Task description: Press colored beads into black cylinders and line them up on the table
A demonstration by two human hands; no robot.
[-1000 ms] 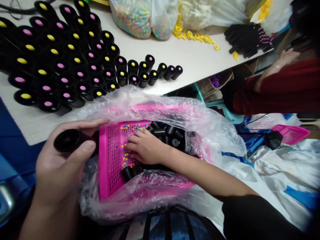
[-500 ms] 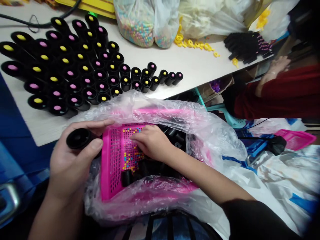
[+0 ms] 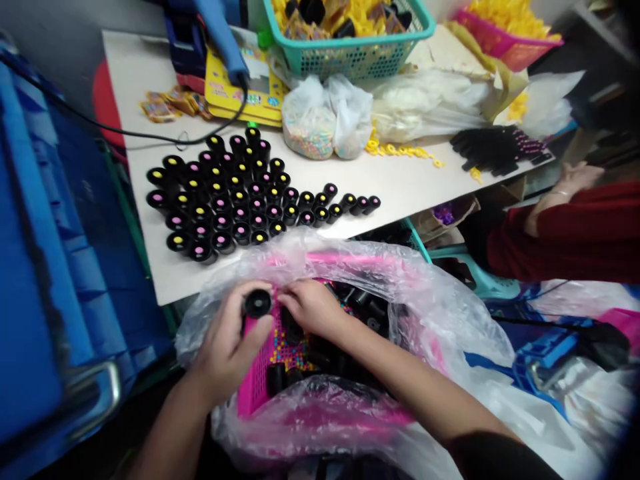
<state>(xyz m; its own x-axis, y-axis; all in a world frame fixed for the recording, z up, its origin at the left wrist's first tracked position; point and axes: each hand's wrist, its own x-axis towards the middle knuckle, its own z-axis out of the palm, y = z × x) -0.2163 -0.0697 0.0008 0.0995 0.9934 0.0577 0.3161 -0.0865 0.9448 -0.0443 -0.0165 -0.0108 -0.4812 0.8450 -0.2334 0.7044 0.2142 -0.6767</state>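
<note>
My left hand (image 3: 225, 343) is wrapped around a black plastic tube (image 3: 258, 303), its round end facing up, at the left wall of a pink mesh basket (image 3: 256, 380). Close beside the tube, my right hand (image 3: 313, 307) has its fingertips pinched together; whatever they hold is too small or hidden to tell. Under the hands, the basket contains small coloured beads (image 3: 295, 353) and several loose black tubes (image 3: 367, 303). Crumpled clear plastic (image 3: 450, 320) lines the basket and spills over its rim.
Several black tubes (image 3: 240, 213) stand upright on the white table (image 3: 400, 183), each with a yellow or pink dot on top. Behind them are bags of pastel beads (image 3: 310, 130) and a teal basket (image 3: 345, 57). At right sits another person in a red sleeve (image 3: 585, 230).
My view has tilted up and shows more of the table. The left hand with the black tube has come closer to my right hand, which has moved from the beads to beside the tube.
</note>
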